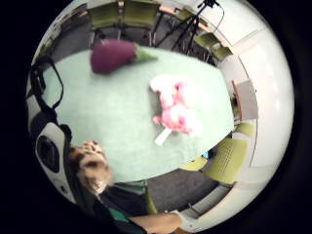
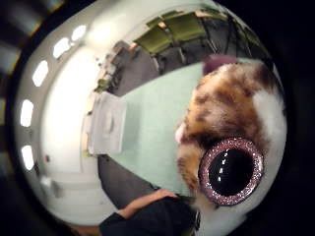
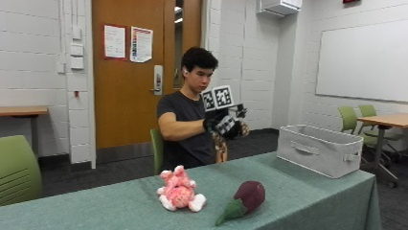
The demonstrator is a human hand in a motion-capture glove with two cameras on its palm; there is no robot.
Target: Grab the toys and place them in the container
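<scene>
In the outside view my gloved right hand (image 3: 226, 125) is raised at chest height behind the table and grips a brown and white spotted plush toy (image 3: 221, 146) that hangs below it. That toy (image 2: 231, 123), with a big black glitter-rimmed eye, fills much of the thumb side palm view, and its fur (image 1: 92, 165) shows beside the palm. A pink plush animal (image 3: 180, 194) (image 1: 178, 109) and a purple eggplant plush (image 3: 245, 199) (image 1: 114, 55) lie on the green table (image 3: 306, 201). The grey fabric container (image 3: 319, 148) (image 2: 107, 123) stands at the table's right end, to the right of my hand.
Green chairs (image 3: 16, 167) stand around the room, and another table (image 3: 389, 120) is at the far right. A tripod (image 1: 187, 29) stands beyond the table's far side. Bare tabletop lies between the eggplant and the container.
</scene>
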